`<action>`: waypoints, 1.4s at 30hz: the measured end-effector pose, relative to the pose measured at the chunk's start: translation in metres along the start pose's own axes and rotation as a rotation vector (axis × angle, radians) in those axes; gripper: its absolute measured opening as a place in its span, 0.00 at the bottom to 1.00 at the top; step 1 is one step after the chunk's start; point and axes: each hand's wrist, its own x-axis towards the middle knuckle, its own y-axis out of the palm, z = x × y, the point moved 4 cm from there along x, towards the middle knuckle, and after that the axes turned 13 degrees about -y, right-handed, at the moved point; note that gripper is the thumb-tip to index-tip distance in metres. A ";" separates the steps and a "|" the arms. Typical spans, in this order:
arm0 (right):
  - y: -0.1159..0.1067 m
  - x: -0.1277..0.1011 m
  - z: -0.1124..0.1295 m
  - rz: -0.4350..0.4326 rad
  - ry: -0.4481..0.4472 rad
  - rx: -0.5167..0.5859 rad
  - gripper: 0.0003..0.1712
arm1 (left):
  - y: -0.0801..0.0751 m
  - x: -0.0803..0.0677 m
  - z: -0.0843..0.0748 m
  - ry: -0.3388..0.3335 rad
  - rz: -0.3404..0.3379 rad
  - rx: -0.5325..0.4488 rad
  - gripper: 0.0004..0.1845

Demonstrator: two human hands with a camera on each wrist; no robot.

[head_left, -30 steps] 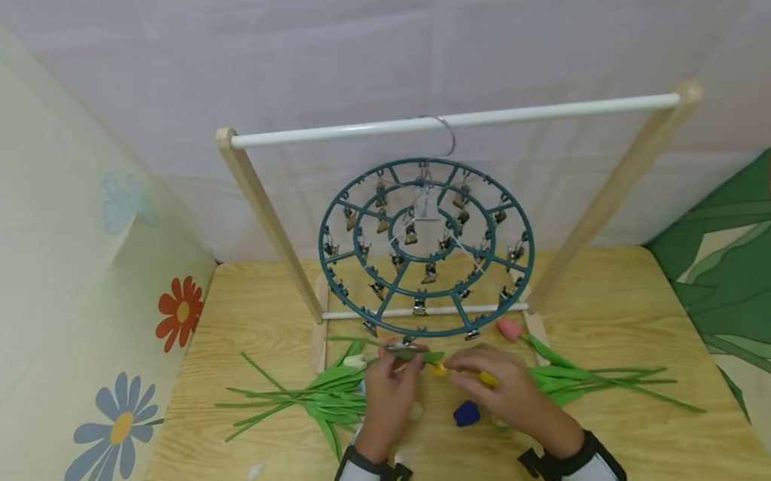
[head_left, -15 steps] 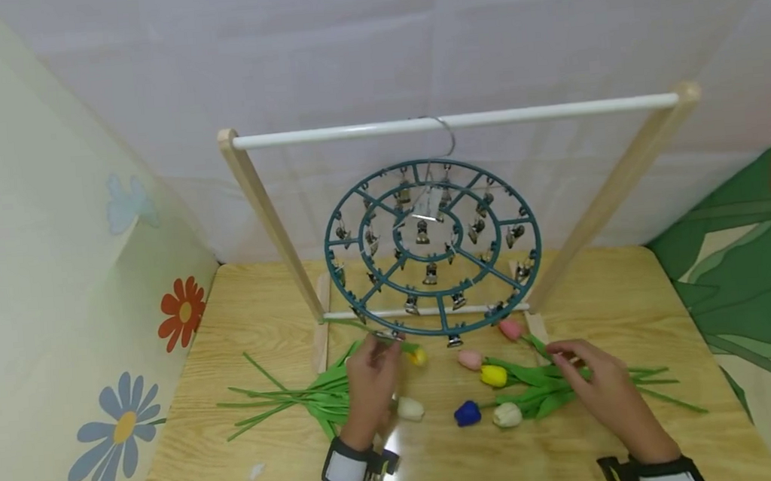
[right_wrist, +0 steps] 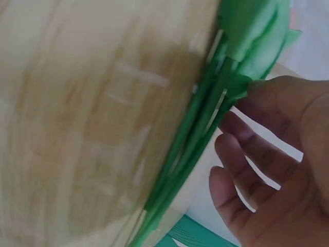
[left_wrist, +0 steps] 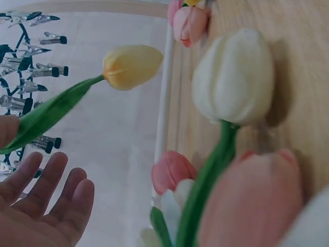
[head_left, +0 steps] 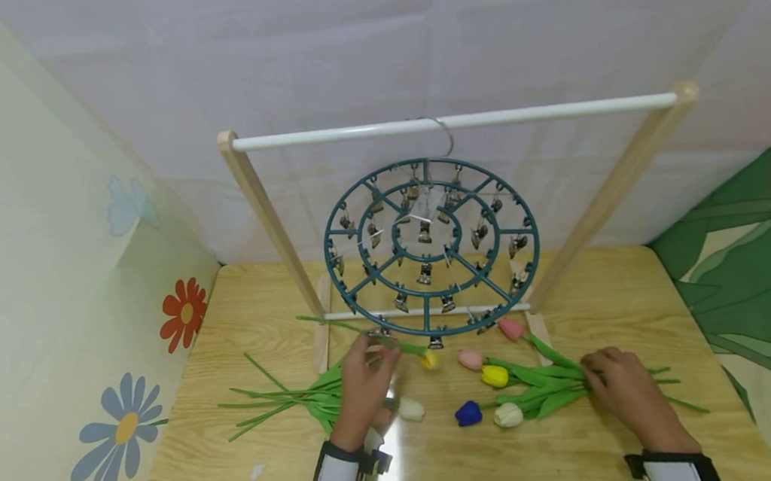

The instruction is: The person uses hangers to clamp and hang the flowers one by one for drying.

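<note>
The left hand [head_left: 363,382] is pinching the stem of a yellow tulip [head_left: 430,359], holding it raised under the front rim of the round clip hanger [head_left: 430,248], its other fingers [left_wrist: 49,190] spread loosely. The right hand [head_left: 624,388] is lying on the table [head_left: 191,452], its fingers [right_wrist: 247,149] loosely curved and touching the green stems [head_left: 560,385] of the right bunch, gripping nothing. A white tulip [head_left: 411,409] is lying just beside the left wrist.
</note>
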 end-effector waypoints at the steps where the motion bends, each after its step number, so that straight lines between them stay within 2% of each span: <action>1: 0.002 0.000 -0.001 0.009 0.007 -0.002 0.10 | -0.001 -0.001 0.002 0.013 -0.006 0.029 0.11; 4: 0.006 -0.001 -0.004 0.026 0.025 -0.004 0.09 | -0.003 -0.007 0.005 0.073 -0.024 0.114 0.07; 7: 0.008 -0.001 -0.005 0.029 0.024 -0.011 0.08 | -0.003 -0.016 0.006 0.108 0.001 0.171 0.02; 10: 0.008 -0.001 -0.006 0.028 0.017 -0.011 0.07 | -0.001 -0.024 0.005 0.105 0.063 0.223 0.03; 16: 0.007 -0.003 -0.007 0.059 0.000 0.007 0.11 | 0.007 -0.035 -0.002 0.075 0.229 0.291 0.05; 20: 0.007 -0.005 -0.008 0.052 -0.024 -0.003 0.15 | 0.013 -0.038 -0.005 0.077 0.292 0.332 0.04; 25: 0.005 -0.008 -0.007 0.020 -0.036 0.020 0.14 | 0.019 -0.040 -0.008 0.107 0.301 0.377 0.03; 30: 0.000 -0.008 -0.008 0.029 0.020 0.080 0.12 | 0.023 -0.042 -0.011 0.144 0.283 0.410 0.02; 33: -0.005 -0.008 -0.005 -0.011 0.002 0.075 0.13 | 0.026 -0.043 -0.012 0.160 0.279 0.447 0.03; 38: -0.015 -0.006 0.006 -0.146 -0.129 0.007 0.19 | 0.036 -0.046 -0.019 0.182 0.315 0.502 0.05; 42: -0.026 -0.001 0.016 -0.212 -0.213 -0.050 0.22 | 0.045 -0.047 -0.023 0.254 0.344 0.523 0.11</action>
